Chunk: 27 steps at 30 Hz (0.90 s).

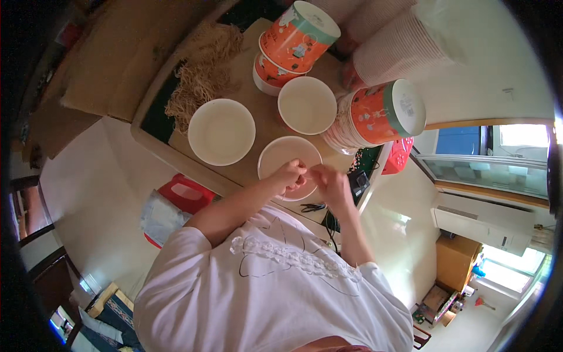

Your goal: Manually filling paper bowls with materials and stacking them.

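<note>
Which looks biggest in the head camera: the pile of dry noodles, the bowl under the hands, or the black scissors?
1. Pile of dry noodles, biggest.
2. Bowl under the hands, part hidden by the left hand and right hand.
3. Black scissors, smallest.
</note>
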### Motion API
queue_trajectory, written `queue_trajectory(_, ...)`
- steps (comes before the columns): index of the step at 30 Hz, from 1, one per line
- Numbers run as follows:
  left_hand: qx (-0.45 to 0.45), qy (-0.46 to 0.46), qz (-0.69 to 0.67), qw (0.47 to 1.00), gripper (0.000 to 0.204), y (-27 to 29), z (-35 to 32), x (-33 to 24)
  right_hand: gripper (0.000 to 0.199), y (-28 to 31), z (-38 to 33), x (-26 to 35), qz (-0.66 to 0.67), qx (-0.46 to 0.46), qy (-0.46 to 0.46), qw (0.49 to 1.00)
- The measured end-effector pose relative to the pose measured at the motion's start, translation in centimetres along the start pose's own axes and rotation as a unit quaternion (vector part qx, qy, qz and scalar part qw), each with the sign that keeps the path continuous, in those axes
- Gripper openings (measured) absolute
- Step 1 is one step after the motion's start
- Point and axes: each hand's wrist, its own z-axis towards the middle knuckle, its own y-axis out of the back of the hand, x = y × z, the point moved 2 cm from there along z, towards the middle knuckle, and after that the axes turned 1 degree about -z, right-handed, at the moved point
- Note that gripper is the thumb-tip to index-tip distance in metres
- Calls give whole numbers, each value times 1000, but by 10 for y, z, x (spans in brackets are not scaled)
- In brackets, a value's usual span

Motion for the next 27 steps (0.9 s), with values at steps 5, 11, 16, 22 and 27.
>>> queue_trajectory(5,6,-163,113,980,12,-5,7,4,10,-21,22,-58,-80,58,30,995)
queue_trajectory(11,-113,-447,369,807,11,-12,-28,-13,10,-24,24,-65,-19,58,8,998)
queue_trajectory(16,-118,-566,558,596,13,-23,-49,-18,6,-27,29,-73,146,42,-65,986)
queue_trajectory(22,-210,-522,668,488,12,-33,-35,-6,7,-25,27,-66,80,59,3,995)
queue_trajectory(27,-113,-494,574,642,7,-20,-32,-8,6,-30,6,-55,49,-77,2,996)
